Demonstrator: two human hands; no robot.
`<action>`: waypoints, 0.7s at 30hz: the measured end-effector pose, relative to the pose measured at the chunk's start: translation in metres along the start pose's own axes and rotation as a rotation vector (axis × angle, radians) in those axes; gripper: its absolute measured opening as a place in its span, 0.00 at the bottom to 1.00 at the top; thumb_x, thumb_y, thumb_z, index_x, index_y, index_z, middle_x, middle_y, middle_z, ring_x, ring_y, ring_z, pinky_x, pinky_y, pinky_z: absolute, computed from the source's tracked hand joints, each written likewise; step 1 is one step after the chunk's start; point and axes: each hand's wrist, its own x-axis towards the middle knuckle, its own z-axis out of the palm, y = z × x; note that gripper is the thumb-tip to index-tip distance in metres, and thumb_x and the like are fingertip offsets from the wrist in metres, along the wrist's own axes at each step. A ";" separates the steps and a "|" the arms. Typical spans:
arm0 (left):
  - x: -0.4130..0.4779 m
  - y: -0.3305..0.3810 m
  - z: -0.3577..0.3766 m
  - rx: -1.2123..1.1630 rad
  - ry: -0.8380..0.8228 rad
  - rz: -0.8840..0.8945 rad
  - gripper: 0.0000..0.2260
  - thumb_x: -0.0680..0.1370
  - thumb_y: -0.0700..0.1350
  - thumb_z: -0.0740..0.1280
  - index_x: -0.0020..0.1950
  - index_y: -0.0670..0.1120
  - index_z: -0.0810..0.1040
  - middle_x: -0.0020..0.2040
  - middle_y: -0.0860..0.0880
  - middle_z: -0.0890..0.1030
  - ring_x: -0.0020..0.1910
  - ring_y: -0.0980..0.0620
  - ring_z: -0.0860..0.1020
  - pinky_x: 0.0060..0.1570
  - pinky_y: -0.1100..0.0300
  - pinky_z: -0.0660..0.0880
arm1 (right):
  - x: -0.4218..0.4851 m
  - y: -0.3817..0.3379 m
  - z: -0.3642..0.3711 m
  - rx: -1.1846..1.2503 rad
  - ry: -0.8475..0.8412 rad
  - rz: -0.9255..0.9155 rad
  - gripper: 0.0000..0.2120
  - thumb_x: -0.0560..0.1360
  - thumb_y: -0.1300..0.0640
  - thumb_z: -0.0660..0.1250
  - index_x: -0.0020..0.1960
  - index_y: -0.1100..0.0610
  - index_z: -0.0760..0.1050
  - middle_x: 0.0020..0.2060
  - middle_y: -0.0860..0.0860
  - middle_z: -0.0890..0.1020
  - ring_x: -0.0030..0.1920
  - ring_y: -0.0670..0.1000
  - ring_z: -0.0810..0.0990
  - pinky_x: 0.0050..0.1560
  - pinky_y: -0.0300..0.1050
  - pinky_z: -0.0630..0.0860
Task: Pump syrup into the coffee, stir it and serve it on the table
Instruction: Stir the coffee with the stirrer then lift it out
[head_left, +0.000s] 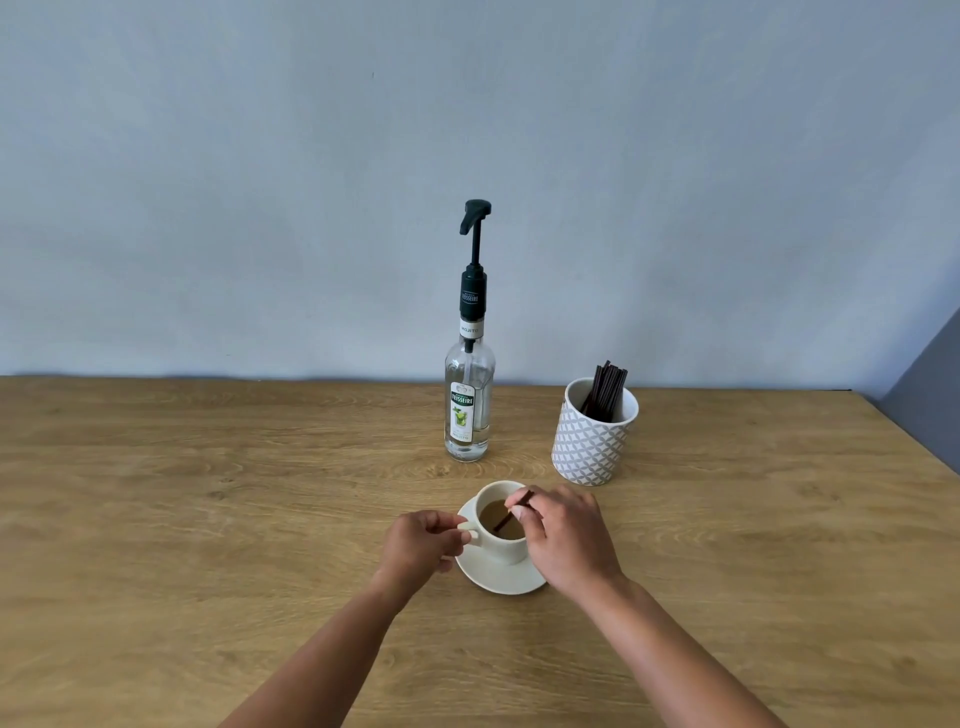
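Observation:
A white cup (496, 545) of light brown coffee (493, 512) stands on a white saucer (498, 579) in the middle of the wooden table (208, 493). My left hand (423, 543) pinches the cup's handle on the left. My right hand (563, 535) pinches a dark stirrer stick (511, 512), whose lower end dips into the coffee. Behind the cup stands a clear glass syrup bottle (467, 400) with a black pump (475, 218), its spout pointing left and down.
A white and grey patterned pot (592, 441) holding several dark stirrer sticks (605, 389) stands to the right of the bottle. A pale wall runs along the table's far edge. The table's right edge slants down at the far right.

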 end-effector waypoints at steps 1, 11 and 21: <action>0.001 0.000 0.000 -0.003 -0.001 -0.004 0.06 0.72 0.38 0.76 0.48 0.42 0.85 0.45 0.39 0.86 0.39 0.50 0.82 0.40 0.54 0.80 | 0.001 0.001 0.000 -0.008 0.000 0.002 0.09 0.78 0.54 0.62 0.53 0.45 0.79 0.45 0.44 0.83 0.49 0.47 0.77 0.57 0.45 0.66; -0.001 0.002 -0.001 -0.001 -0.003 -0.008 0.06 0.71 0.39 0.77 0.46 0.44 0.85 0.41 0.43 0.86 0.38 0.51 0.82 0.40 0.55 0.80 | 0.001 0.003 -0.005 -0.038 0.006 0.003 0.07 0.78 0.54 0.61 0.50 0.48 0.78 0.42 0.45 0.83 0.47 0.49 0.77 0.54 0.48 0.67; 0.001 0.000 0.000 0.010 0.005 -0.016 0.06 0.71 0.38 0.76 0.47 0.43 0.85 0.45 0.39 0.86 0.39 0.50 0.82 0.41 0.53 0.80 | 0.000 0.003 -0.004 -0.085 0.020 0.011 0.07 0.78 0.55 0.61 0.50 0.47 0.78 0.42 0.43 0.83 0.47 0.48 0.77 0.53 0.46 0.66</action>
